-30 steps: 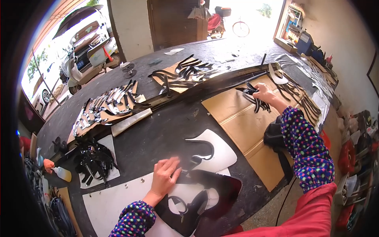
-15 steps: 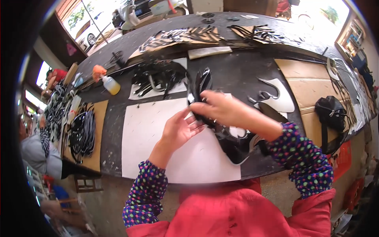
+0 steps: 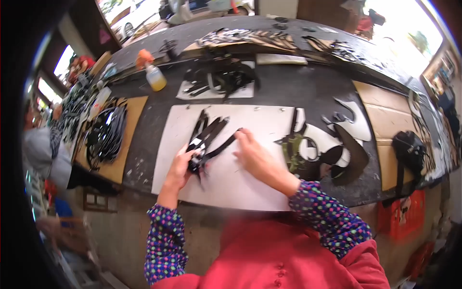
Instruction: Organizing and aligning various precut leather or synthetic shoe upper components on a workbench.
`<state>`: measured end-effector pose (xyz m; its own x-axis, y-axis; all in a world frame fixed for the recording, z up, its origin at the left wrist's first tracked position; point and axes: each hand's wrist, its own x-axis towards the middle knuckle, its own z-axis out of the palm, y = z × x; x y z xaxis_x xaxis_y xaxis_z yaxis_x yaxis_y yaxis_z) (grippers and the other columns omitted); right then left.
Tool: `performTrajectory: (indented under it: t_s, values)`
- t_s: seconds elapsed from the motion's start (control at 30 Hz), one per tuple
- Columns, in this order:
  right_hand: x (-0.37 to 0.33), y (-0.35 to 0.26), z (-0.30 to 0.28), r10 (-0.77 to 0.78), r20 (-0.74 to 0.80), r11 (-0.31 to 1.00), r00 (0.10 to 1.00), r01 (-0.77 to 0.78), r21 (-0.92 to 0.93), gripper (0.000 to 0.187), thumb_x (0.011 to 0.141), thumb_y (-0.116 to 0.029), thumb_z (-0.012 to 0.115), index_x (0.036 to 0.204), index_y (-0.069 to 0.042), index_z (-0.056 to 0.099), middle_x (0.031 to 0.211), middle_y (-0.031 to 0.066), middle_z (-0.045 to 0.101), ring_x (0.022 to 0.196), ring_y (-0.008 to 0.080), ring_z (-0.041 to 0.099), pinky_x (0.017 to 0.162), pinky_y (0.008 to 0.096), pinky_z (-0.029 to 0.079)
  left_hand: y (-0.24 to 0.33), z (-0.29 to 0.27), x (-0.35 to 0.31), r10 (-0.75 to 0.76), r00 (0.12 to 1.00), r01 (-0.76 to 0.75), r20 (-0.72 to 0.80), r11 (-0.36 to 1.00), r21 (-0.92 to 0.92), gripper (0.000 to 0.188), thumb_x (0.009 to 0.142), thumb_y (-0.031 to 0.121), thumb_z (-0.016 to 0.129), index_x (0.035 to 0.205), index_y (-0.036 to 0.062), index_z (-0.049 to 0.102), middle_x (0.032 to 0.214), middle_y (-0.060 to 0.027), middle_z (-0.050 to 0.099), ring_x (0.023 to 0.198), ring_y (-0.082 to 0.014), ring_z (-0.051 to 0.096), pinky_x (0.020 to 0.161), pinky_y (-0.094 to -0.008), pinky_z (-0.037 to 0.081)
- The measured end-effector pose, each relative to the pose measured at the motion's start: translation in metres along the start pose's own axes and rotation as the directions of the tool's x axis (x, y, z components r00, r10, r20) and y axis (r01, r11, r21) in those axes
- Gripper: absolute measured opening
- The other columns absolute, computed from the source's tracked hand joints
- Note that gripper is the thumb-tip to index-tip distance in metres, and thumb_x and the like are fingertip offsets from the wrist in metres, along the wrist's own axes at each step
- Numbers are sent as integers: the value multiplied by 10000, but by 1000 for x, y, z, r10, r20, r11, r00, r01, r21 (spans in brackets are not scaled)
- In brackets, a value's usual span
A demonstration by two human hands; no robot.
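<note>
Since half a second ago your hands have come down onto the white sheet (image 3: 240, 178) and the black strips, then lifted between your fingers, now lie fanned out on it. Your left hand (image 3: 182, 166) clasps the bundle of black strips (image 3: 208, 139) at its gathered lower end, fingers curled over it, while the loose ends spread away toward 1 o'clock. Your right hand (image 3: 254, 156) rests flat on the sheet at 3 o'clock of the bundle — its fingertips touch the end of one strip, the hand pressing rather than clenched around anything.

The sheet lies on the dark tabletop (image 3: 298, 89), near its front edge. At 3 o'clock of your right hand sits a heap of black and white cut pieces (image 3: 332, 149), and beyond that a black bag (image 3: 409, 149) on a brown board (image 3: 385, 103). At 12 o'clock of the sheet a smaller white sheet carries a tangle of black straps (image 3: 221, 79). At 11 o'clock stands a squeeze bottle (image 3: 153, 74) with an orange cap — well apart from your hands. At 9 o'clock another pile of black cords (image 3: 106, 135) lies on a brown board.
</note>
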<state>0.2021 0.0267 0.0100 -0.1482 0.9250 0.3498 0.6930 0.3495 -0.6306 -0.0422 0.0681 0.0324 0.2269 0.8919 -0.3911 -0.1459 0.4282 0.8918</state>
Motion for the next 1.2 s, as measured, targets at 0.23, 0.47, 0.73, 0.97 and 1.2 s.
performTrajectory:
  t_s: [0.23,0.47,0.73,0.97,1.2]
  values:
    - [20,10,31,-194,149,947,970,225,-229,120,840,-46,607,954,-11,589,1049,163,571,922,293,679,719,384,591,23,-31,-14,198,966,-83,-167,848,524,364,837,30,586,1199,17,615,880,8,626,675,-75,572,593,-232,485]
    - [1,8,-3,-53,165,965,985,94,-247,159,865,-3,561,1018,13,517,989,186,607,841,322,689,692,411,567,35,-37,-3,468,834,254,-291,143,957,584,832,157,667,1382,64,493,1228,-72,571,1095,-200,519,917,-409,423]
    - [-16,11,-66,-141,170,990,975,143,4,128,854,-10,568,969,46,569,1007,245,653,948,382,659,762,447,540,-12,81,-29,569,659,-535,493,-107,838,429,894,245,696,1280,71,627,1224,-124,639,1205,-281,549,1037,-441,366]
    - [-65,30,-129,86,-20,995,996,-87,-53,184,959,-135,575,1078,5,589,1024,192,663,965,365,649,822,442,517,-32,108,-34,464,737,-642,491,257,722,252,899,82,675,1150,65,695,839,-117,670,785,-296,621,731,-384,501]
    - [-108,60,-173,153,-42,983,987,-156,-96,147,928,-131,645,1034,-29,630,928,131,660,899,316,629,792,403,494,-15,91,-40,486,598,-563,638,-312,765,316,842,139,730,1158,134,717,1042,-18,677,984,-220,615,862,-368,449]
